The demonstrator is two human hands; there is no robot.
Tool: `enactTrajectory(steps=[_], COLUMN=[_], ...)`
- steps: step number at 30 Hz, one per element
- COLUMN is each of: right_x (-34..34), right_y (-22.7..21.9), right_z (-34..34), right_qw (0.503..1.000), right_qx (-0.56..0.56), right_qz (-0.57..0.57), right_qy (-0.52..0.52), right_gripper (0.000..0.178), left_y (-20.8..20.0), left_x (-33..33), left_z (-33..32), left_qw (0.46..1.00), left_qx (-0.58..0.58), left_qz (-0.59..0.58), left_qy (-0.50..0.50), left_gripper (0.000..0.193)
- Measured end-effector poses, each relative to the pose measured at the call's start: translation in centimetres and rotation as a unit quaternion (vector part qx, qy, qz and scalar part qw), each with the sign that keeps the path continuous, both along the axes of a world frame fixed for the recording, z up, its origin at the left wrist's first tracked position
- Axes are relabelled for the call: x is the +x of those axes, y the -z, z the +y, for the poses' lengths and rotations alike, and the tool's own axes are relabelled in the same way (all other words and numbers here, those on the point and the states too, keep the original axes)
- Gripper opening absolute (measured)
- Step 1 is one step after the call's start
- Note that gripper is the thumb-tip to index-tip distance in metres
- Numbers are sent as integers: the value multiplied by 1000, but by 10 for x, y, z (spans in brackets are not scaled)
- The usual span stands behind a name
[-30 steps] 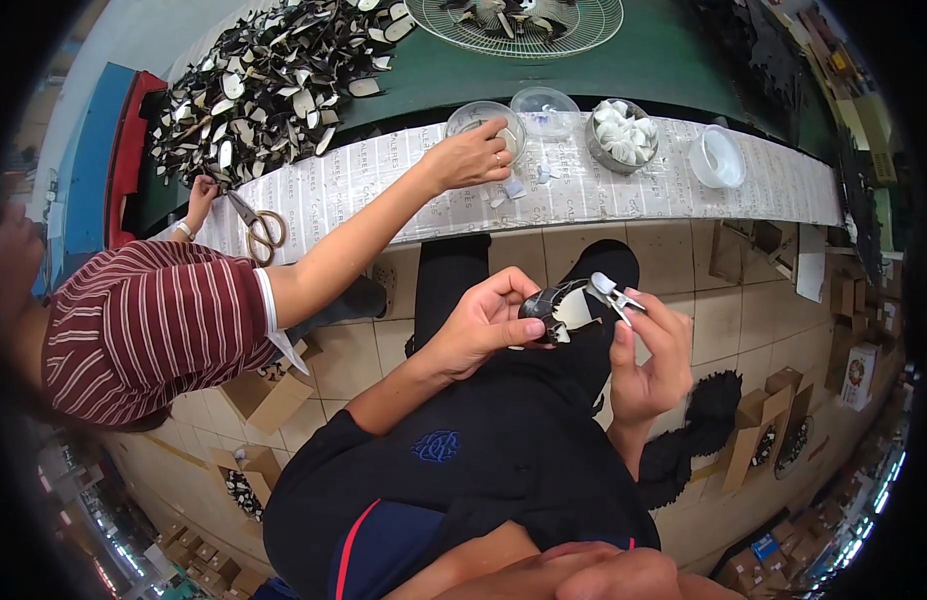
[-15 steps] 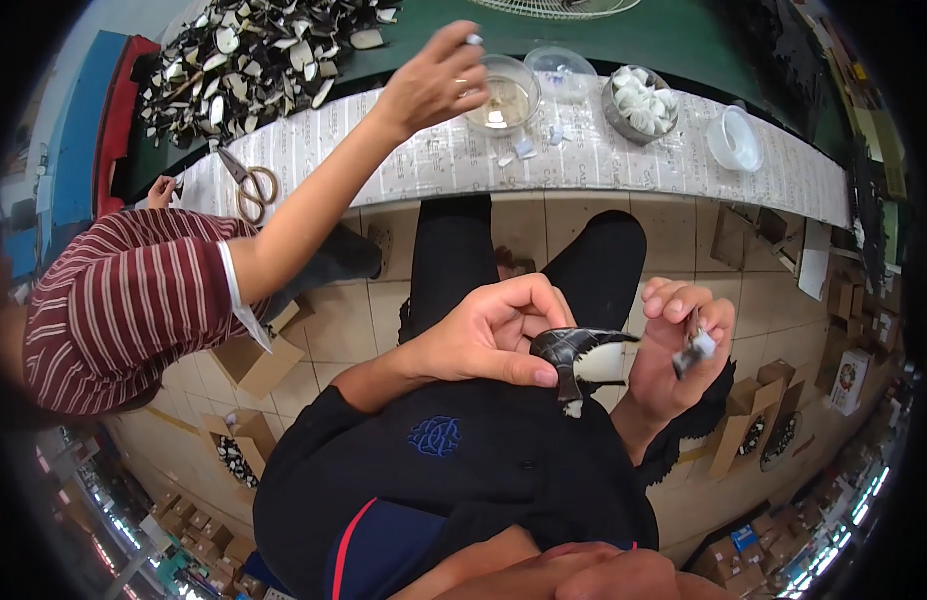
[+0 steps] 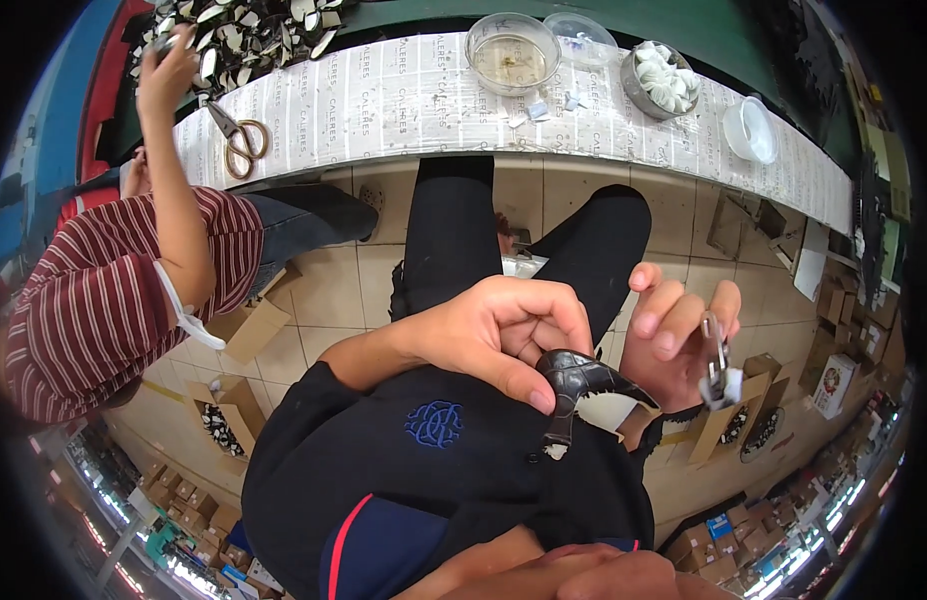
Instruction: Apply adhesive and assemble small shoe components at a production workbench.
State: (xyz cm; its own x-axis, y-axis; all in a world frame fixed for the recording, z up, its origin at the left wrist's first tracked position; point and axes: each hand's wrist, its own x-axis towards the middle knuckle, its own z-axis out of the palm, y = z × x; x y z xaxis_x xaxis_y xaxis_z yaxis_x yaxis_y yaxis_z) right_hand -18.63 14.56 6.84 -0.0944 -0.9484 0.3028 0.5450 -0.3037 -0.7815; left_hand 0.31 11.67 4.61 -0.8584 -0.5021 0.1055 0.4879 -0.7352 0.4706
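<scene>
My left hand (image 3: 504, 335) is closed on a dark brown, crocodile-patterned leather-covered piece (image 3: 582, 378), which looks like a shoe heel. Its edge is notched, a pale inside shows, and its narrow end points down toward my shirt. To the right, my right hand (image 3: 674, 330) pinches a small metal tool (image 3: 719, 350) that resembles tweezers or a clip. A white wad (image 3: 722, 388) sits at the tool's lower end. The tool is apart from the leather piece. My fingertips partly hide the tool's upper end.
On the paper-covered bench (image 3: 384, 110) stand a clear bowl of liquid (image 3: 512, 60), a metal bowl of white wads (image 3: 664, 85) and a plastic cup (image 3: 752, 130). Scissors (image 3: 239, 140) lie left. A co-worker's hand (image 3: 169, 75) is by a heap of dark-and-white pieces (image 3: 249, 35).
The leather piece has tilted and sunk a little toward my shirt. My right hand has turned with the tool, moving it slightly right. The co-worker's arm has swung left from the bowl to the heap.
</scene>
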Motion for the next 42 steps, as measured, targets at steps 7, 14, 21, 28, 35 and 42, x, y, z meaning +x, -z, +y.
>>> enactTrajectory(steps=[7, 14, 21, 28, 35, 42], right_x=[-17, -20, -13, -5, -6, -7], right_y=[4, 19, 19, 32, 29, 27], right_z=[-10, -9, -1, 4, 3, -1], right_qw=[915, 816, 957, 985, 990, 986], right_qx=[45, 23, -31, -96, -103, -128], right_qz=[-394, -569, -270, -99, -42, -39], right_qy=[-73, -101, -97, -99, -88, -103], right_gripper=[12, 15, 21, 25, 26, 25], left_y=[-1, -3, -2, -3, -6, -9], left_x=[0, 0, 1, -1, -2, -4], left_z=[0, -1, -4, -5, -8, -7], left_qw=[1000, 1000, 998, 998, 997, 998], left_qx=[-12, -8, -50, -29, -28, -38], left_qz=[6, -10, -33, -29, -50, -29], left_qy=[7, 20, 24, 40, 45, 44], left_gripper=[43, 41, 40, 40, 39, 35])
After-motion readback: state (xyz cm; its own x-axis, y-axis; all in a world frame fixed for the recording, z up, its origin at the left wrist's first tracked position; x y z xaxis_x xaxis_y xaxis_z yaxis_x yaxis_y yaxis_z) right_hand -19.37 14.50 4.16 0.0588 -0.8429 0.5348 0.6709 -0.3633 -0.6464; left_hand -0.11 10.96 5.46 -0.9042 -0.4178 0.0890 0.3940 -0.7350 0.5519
